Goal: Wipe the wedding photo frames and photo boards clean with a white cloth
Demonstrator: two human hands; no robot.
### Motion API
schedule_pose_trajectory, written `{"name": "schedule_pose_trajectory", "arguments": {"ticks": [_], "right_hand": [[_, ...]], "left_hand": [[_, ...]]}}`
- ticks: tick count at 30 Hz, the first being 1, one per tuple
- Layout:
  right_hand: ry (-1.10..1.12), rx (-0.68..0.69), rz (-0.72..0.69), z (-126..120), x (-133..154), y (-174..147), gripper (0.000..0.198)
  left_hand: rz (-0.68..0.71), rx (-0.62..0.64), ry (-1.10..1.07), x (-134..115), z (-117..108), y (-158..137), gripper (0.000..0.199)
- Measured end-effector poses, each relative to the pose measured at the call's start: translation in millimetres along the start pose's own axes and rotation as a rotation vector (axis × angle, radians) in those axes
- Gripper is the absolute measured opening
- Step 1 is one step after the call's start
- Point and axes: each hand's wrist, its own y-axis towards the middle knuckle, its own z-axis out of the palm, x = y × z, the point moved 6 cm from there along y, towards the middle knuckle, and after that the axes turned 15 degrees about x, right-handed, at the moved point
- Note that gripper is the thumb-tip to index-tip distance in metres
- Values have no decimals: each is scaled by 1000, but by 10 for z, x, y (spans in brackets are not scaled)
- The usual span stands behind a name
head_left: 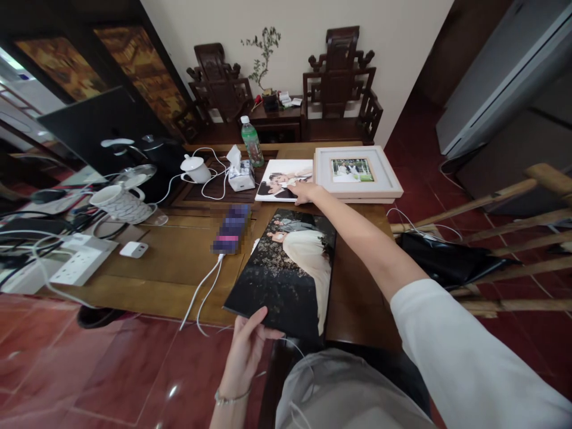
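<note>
My left hand (252, 342) grips the near edge of a dark wedding photo album (281, 274), thumb on top and fingers beneath. Its cover shows a couple, one in a long pale dress. The album lies slanted at the table's front edge. Farther back, my right hand (304, 192) rests on a white photo album (290, 170) with a couple's picture, its fingers stretched out over the cover and hiding part of it. Right beside that album is a pale picture frame (388, 173) with a small outdoor photo, stacked on another frame or box.
Left of the dark album, a phone (231, 229) is plugged into a white cable. A tissue box (242, 176), green-labelled bottle (252, 142), lidded cup (195, 170), patterned mug (120, 202) and power strip (83, 259) stand on the wooden table (174, 292). Wooden poles (513, 193) are at right.
</note>
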Motion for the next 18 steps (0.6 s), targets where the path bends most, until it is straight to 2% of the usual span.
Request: {"name": "schedule_pose_trajectory", "arguments": {"ticks": [7,9,12,13,15,18], "right_hand": [[25,-21,48,5,32,-11,73],[55,-102,5,-40,85,-127,73],[152,-401,-193,-162,163,-555,59],[214,-466,-218,-158,130,-733,52],[363,-562,-198,-74,-24,-1098,44],[651,-599,-159,251,-335,-1575,36]], "left_hand": [[10,-29,-4,12,-39,6,19],[20,-5,-2,10,-35,-1,19],[36,56,19,-12,-43,-15,21],[42,71,32,-29,-59,-19,22],[48,108,63,-83,-94,-19,21],[63,176,101,-229,-117,-2,17]]}}
